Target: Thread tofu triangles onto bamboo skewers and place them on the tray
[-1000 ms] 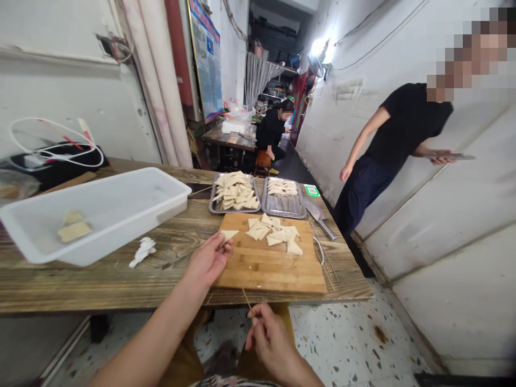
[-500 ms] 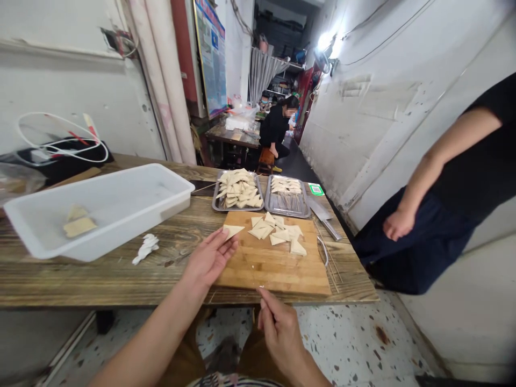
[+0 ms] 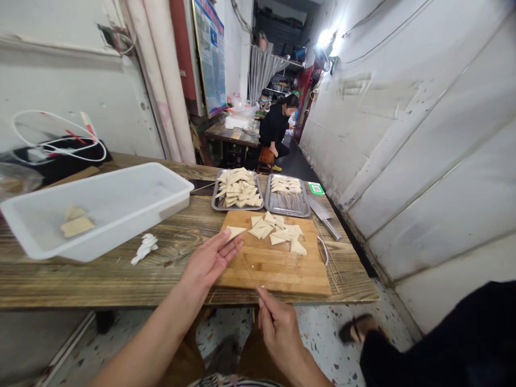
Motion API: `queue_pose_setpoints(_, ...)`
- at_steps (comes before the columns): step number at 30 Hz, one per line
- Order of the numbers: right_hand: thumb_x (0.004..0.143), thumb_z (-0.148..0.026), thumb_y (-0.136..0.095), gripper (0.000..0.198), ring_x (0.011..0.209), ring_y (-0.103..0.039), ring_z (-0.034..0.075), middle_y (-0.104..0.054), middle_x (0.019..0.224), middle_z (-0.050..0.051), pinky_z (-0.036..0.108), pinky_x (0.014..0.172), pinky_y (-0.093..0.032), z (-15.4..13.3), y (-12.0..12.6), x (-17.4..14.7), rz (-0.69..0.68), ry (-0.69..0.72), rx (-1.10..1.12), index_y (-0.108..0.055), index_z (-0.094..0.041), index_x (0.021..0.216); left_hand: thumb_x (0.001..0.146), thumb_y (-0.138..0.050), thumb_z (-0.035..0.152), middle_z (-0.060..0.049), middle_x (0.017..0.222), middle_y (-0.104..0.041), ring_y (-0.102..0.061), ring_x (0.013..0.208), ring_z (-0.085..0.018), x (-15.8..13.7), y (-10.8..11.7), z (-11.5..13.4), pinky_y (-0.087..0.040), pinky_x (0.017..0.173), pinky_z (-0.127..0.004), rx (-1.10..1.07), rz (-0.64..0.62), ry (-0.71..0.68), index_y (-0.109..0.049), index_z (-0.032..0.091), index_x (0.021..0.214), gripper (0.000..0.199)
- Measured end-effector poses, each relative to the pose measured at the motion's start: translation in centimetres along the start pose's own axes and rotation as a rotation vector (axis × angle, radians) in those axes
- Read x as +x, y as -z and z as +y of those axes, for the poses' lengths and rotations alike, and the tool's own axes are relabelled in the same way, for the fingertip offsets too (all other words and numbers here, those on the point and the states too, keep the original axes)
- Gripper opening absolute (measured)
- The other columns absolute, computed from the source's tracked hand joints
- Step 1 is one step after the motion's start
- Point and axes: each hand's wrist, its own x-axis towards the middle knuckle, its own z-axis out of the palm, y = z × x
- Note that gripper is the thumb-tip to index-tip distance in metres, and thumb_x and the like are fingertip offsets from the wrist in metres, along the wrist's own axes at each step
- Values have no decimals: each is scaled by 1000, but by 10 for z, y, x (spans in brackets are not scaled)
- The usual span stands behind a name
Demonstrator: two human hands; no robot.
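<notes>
My left hand [image 3: 212, 258] pinches a pale tofu triangle [image 3: 235, 233] between thumb and fingers above the left side of a wooden cutting board [image 3: 278, 275]. In my right hand [image 3: 282, 328], low at the board's front edge, a thin wooden skewer [image 3: 248, 267] is gripped near its lower end. The skewer slants up and left toward my left hand; whether its tip touches the tofu I cannot tell. Several more tofu triangles [image 3: 278, 230] lie loosely on the back of the board.
Behind the board stand a metal tray of heaped tofu [image 3: 237, 188] and a tray of skewered pieces [image 3: 287, 201]. A cleaver [image 3: 325, 219] and loose skewers [image 3: 332, 266] lie right. A white plastic tub [image 3: 133, 215] and crumpled tissue [image 3: 145, 248] sit left. A person in black [image 3: 439, 344] is lower right.
The skewer from my right hand now shows, reaching toward my left hand. My left hand has shifted very slightly right. The person at the right has moved toward the lower right corner.
</notes>
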Motion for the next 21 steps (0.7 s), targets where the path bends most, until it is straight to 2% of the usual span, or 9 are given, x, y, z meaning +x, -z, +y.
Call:
queue_pose_setpoints(11,93,-22,-39,36,73,-66,20,-69,79,11,27,64,-54,1,-1,1,-7,-15,-36,-62,-12,118,79,-57,8,-14,92,-69,-67,83,-20,1,3,-2,-56,78,-32,2,-19,30,-62,9,87,9)
queue_pose_setpoints(21,92,-20,-36,38,65,-65,19,-66,67,10,29,66,-53,2,-2,1,-26,-19,-56,-62,-4,115,80,-54,5,-12,84,-70,-68,77,-19,-5,-2,-2,-57,71,-29,35,-6,22,-61,9,83,8)
